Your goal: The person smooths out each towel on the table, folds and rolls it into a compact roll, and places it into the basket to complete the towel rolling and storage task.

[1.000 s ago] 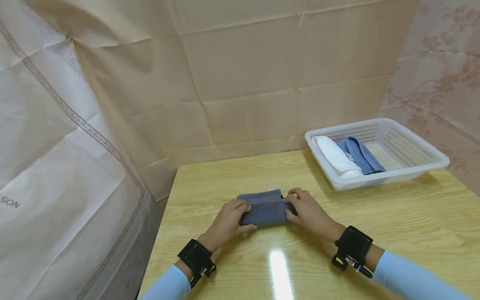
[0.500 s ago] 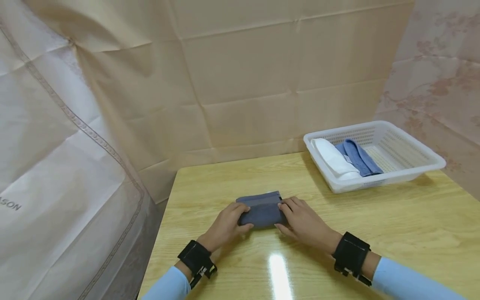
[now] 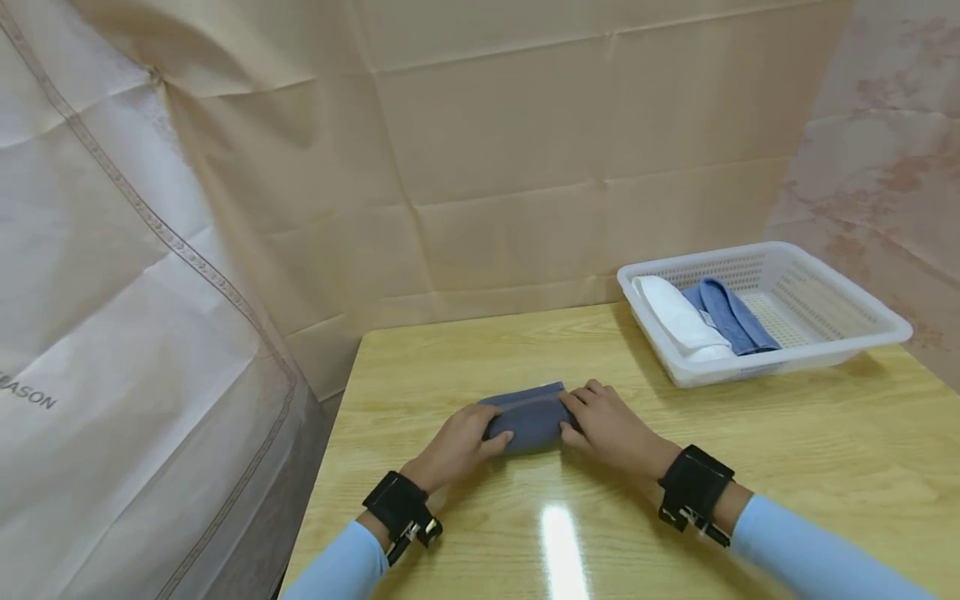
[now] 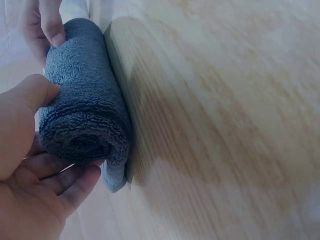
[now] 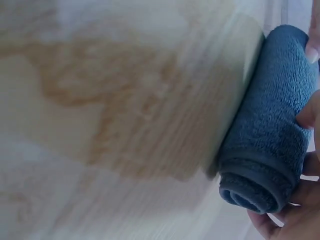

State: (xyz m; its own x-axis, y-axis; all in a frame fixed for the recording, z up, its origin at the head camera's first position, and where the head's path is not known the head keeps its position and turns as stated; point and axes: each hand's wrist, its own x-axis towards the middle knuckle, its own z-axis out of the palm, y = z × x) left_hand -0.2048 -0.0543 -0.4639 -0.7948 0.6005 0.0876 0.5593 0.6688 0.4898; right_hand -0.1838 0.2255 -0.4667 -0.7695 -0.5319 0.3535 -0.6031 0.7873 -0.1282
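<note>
A dark blue-grey towel (image 3: pixel 532 423), mostly rolled up, lies on the wooden table in the head view. A short flat flap still shows along its far side. My left hand (image 3: pixel 461 442) grips the roll's left end, thumb on the near side and fingers over the top. At the other end, my right hand (image 3: pixel 607 425) holds it the same way. The left wrist view shows the spiral end of the towel (image 4: pixel 82 90) between thumb and fingers. In the right wrist view the towel's (image 5: pixel 272 110) other coiled end sits against the right thumb and fingers.
A white plastic basket (image 3: pixel 847 343) stands at the back right of the table (image 3: pixel 787 467). Inside it lie a rolled white towel (image 3: pixel 678 317) and a folded blue towel (image 3: pixel 731 317). Beige cloth (image 3: pixel 495 167) hangs behind the table, and a pale printed cover (image 3: pixel 127 375) is at the left.
The towel is rolled further away from me, and its flat flap has become narrower. My right hand has slid inward from the towel's right end and its fingers have shifted over the roll.
</note>
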